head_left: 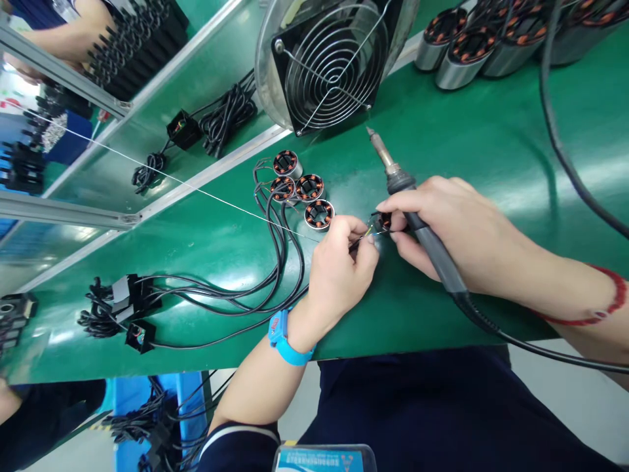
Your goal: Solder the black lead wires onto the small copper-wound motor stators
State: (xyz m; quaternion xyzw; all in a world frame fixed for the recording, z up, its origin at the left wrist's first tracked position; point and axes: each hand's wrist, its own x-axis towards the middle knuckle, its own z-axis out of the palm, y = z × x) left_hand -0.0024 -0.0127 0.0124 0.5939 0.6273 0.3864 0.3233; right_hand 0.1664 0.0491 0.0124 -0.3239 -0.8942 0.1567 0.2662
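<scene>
My left hand (341, 262), with a blue band at its wrist, pinches the end of a black cable, from which thin wires, one of them yellow, stick out. A thin white strand (216, 196) runs from the upper left down to these fingers. My right hand (442, 226) is closed round a soldering iron (427, 242), its tip pointing up and away. Its thumb and fingers also steady a small motor stator (382, 221), partly hidden, right beside the wire ends. Several stators with copper windings (309, 188) stand just left of my hands, with black cables (280, 249) attached.
A fan with a wire guard (334, 82) stands behind the iron's tip. Several larger metal stators (462, 59) are at the back right. Black boxes with coiled cable (132, 295) lie at the left. Beyond the metal frame (98, 92), another person's arm (73, 33) shows.
</scene>
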